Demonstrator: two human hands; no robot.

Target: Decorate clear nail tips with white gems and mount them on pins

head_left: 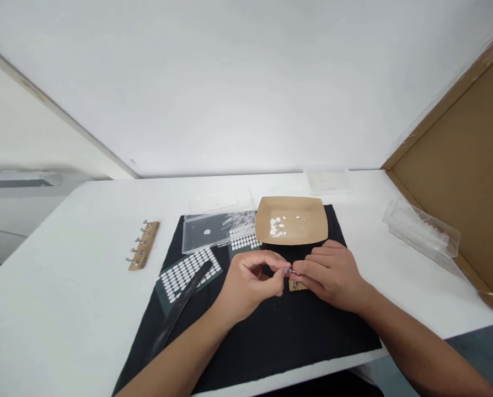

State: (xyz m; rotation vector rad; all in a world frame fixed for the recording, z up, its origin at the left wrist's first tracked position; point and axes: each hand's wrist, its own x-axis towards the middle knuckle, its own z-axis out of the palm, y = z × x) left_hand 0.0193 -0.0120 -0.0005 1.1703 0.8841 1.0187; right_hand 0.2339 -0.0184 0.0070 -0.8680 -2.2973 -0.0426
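Observation:
Over the black cloth, my left hand [253,281] and my right hand [331,275] meet with closed fingertips at a small shiny metal clip [288,271]. My right fingers pinch its thin stem. The left thumb and index finger press together at its other end; whether they hold anything besides the clip is hidden. Just beneath the right fingers lies a light-brown strip [299,285] with another metal clip on it, partly covered by the hand.
Behind the hands sits a brown paper tray [308,229] with white scraps. A clear plastic box [188,245] holds transparent nail tips. Sheets of white oval stickers [184,275] and a long dark strip [184,300] lie left. Another clip-bearing strip [145,245] stands farther left; a clear container [422,226] is right.

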